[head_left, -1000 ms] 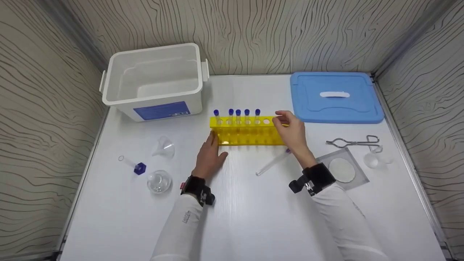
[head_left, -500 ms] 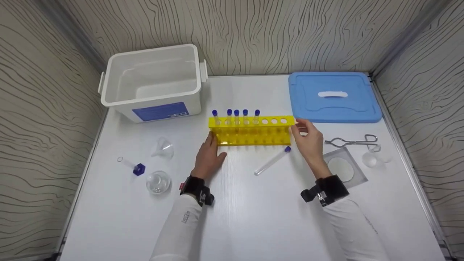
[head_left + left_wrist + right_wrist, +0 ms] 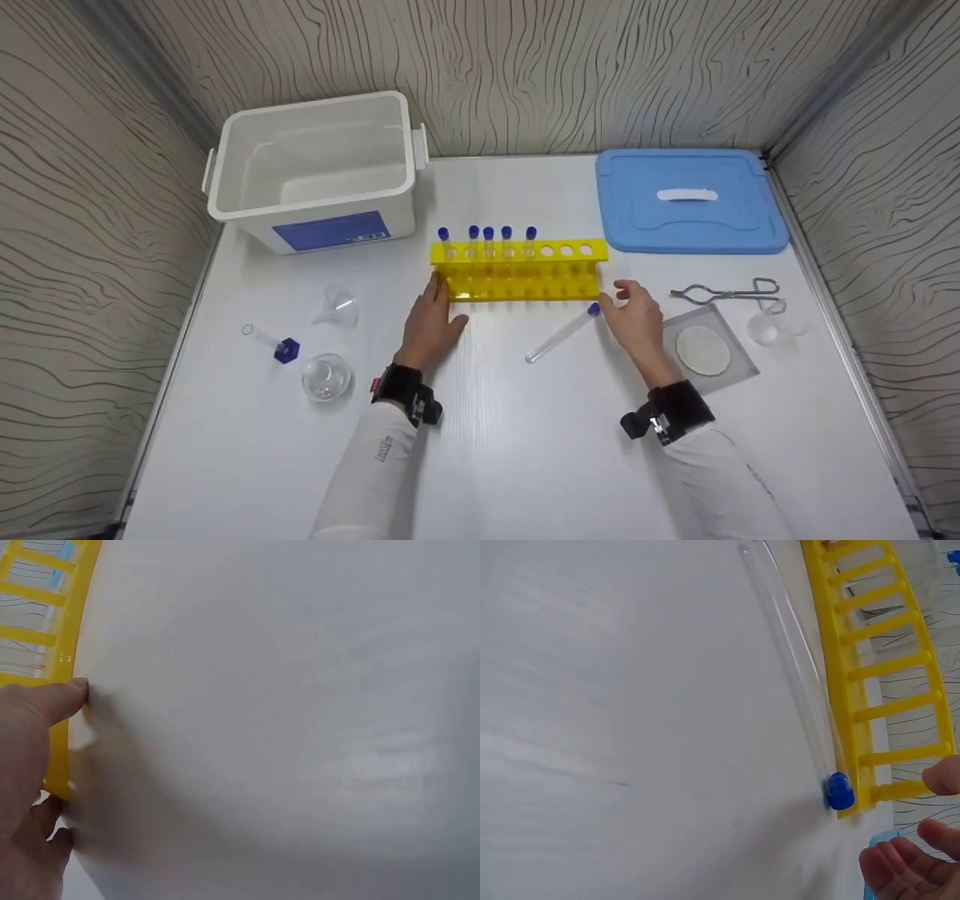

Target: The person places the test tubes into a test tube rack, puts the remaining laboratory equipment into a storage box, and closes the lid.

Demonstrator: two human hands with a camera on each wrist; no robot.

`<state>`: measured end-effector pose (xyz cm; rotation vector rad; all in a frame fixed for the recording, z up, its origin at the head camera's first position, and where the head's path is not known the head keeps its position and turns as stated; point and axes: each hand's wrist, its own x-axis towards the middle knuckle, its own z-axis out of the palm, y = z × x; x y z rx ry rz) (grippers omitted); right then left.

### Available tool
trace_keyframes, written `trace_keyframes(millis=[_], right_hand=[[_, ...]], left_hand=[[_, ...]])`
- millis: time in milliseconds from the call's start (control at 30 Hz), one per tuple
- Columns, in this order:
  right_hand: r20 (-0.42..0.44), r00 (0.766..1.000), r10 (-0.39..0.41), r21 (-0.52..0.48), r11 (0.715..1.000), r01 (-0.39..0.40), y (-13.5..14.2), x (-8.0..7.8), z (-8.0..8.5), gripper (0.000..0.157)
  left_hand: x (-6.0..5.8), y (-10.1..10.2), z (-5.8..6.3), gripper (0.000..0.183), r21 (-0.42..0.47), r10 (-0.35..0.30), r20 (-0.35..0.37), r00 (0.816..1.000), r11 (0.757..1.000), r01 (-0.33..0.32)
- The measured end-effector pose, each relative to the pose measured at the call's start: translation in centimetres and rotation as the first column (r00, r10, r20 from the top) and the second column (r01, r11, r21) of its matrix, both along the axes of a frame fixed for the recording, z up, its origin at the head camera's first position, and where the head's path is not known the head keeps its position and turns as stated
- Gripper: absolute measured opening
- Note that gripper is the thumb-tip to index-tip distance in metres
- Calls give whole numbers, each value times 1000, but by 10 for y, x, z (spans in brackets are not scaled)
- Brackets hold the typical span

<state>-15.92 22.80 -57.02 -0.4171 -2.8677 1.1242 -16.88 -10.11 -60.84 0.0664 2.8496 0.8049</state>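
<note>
A yellow test tube rack [image 3: 525, 289] stands mid-table, holding several test tubes with blue caps [image 3: 489, 232] in its left and middle holes. My left hand [image 3: 433, 330] grips the rack's left end, thumb along the front edge in the left wrist view and fingers round the end. Just off the rack's right front corner is my right hand [image 3: 634, 319], its fingers loosely bent with nothing between them. A capped test tube [image 3: 561, 334] lies slantwise on the table in front of the rack, its blue cap [image 3: 840, 791] near the right fingertips.
Back left stands a white bin [image 3: 315, 165]; a blue lid [image 3: 694, 217] lies back right. At right are metal tongs [image 3: 724, 292], a gauze pad [image 3: 703, 350] and a small clear vessel [image 3: 766, 328]. Left are a funnel [image 3: 337, 307], a round glass vessel [image 3: 327, 377] and a blue-based cylinder [image 3: 286, 350].
My right hand has moved from over the rack's right holes, out past its right end, then down toward the front corner. My left hand has stayed at the rack's left end.
</note>
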Motion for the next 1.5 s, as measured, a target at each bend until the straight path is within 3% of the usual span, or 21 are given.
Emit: trace_keyframes(millis=[333,633,900,1100,1300,1500], right_hand=[[198,980,24,22,999,-29,-13,7,-10,67],[202,979,11,76,997,-27,-25,7,-13,72],[269,963,11,39,999,-23,-32,5,-17,77],[307,952,11,50,998,-28,-32,3,-14,68],[275,961,16,66,997,-36,-27,2,-14,54],[256,966,19,15,1000,-24,-22,0,-13,42]], left_hand=[[2,-1,0,85,21,4,-1,1000,1000,-4],[3,-3,-2,85,21,1,-12,1000,1000,-1],[3,-1,-1,84,52,16,8,1000,999,-16],[3,0,-1,85,47,17,16,1000,999,-17],[2,0,-1,86,49,19,23,1000,999,-20],[2,0,-2,86,47,27,22,999,998,-28]])
